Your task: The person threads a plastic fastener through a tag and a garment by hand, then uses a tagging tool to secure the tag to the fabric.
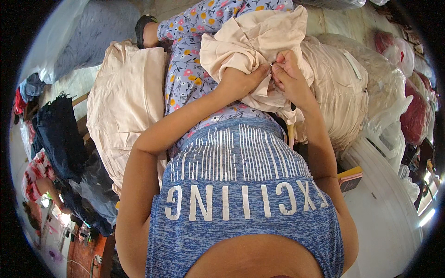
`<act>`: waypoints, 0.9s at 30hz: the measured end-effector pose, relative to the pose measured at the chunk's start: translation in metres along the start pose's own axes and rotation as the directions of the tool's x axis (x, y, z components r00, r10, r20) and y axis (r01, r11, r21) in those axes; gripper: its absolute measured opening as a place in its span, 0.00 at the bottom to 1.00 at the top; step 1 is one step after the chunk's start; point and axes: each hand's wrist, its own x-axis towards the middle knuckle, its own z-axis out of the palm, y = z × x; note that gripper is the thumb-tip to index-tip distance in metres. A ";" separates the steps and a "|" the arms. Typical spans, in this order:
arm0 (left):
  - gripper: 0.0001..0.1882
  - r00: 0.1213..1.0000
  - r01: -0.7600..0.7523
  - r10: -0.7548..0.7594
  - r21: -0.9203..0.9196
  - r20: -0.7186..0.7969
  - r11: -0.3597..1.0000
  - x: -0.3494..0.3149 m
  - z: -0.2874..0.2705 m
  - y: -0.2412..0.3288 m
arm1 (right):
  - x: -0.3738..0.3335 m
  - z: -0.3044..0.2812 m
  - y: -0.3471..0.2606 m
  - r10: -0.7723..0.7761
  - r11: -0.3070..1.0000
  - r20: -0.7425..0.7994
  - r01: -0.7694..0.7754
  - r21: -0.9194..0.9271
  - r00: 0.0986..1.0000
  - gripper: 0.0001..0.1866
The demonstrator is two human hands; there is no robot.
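Note:
A bunched cream cloth (pixel 259 34) lies across my lap, its folds hanging between my knees and over my thigh. My left hand (pixel 243 83) is closed on the cloth, thumb pressed toward the right fingers. Against it, my right hand (pixel 288 76) pinches an edge of the same cloth, fingers curled. Something small and dark shows between the fingertips of both hands; it is too small to name. The underside of the grip is hidden by the folds.
Folded cream cloth is piled to my left (pixel 127 88), and a bundled cream stack (pixel 336 85) stands at my right. Plastic-wrapped bundles (pixel 412 111) lie farther right. A phone-like object (pixel 351 180) is by my right elbow. Dark cloth (pixel 58 134) hangs at the left, near another person's arm (pixel 51 190).

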 end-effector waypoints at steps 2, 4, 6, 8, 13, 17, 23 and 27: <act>0.11 0.998 -0.064 0.065 0.017 -0.019 0.998 0.002 0.001 -0.009 | 0.000 0.000 -0.002 0.025 0.999 0.012 -0.025 0.021 1.000 0.06; 0.12 0.982 -0.184 0.184 0.000 -0.051 0.983 0.004 0.003 -0.014 | 0.000 -0.001 -0.009 0.072 0.996 0.016 -0.072 0.046 0.997 0.06; 0.12 0.983 -0.173 0.175 0.039 -0.052 0.984 0.003 0.004 -0.015 | 0.001 0.000 -0.006 0.052 0.998 0.022 -0.053 0.034 0.998 0.06; 0.10 0.984 -0.168 0.172 0.089 -0.035 0.982 0.003 0.003 -0.014 | 0.003 -0.002 -0.004 0.052 0.998 0.038 -0.053 0.029 0.998 0.06; 0.06 0.946 -0.318 0.325 0.260 0.015 0.912 0.002 -0.001 -0.007 | 0.007 -0.010 -0.009 0.153 0.985 0.135 -0.162 0.057 0.979 0.06; 0.09 0.947 -0.309 0.320 0.186 -0.033 0.933 0.003 0.002 -0.012 | 0.009 -0.012 -0.008 0.125 0.988 0.120 -0.134 0.072 0.985 0.07; 0.09 0.942 -0.325 0.335 0.195 -0.018 0.925 0.003 0.002 -0.016 | 0.009 -0.008 -0.006 0.078 0.995 0.100 -0.085 0.058 0.992 0.07; 0.10 0.937 -0.338 0.350 0.190 -0.027 0.922 0.004 0.002 -0.015 | 0.009 -0.010 -0.003 0.082 0.990 0.124 -0.096 0.107 0.989 0.06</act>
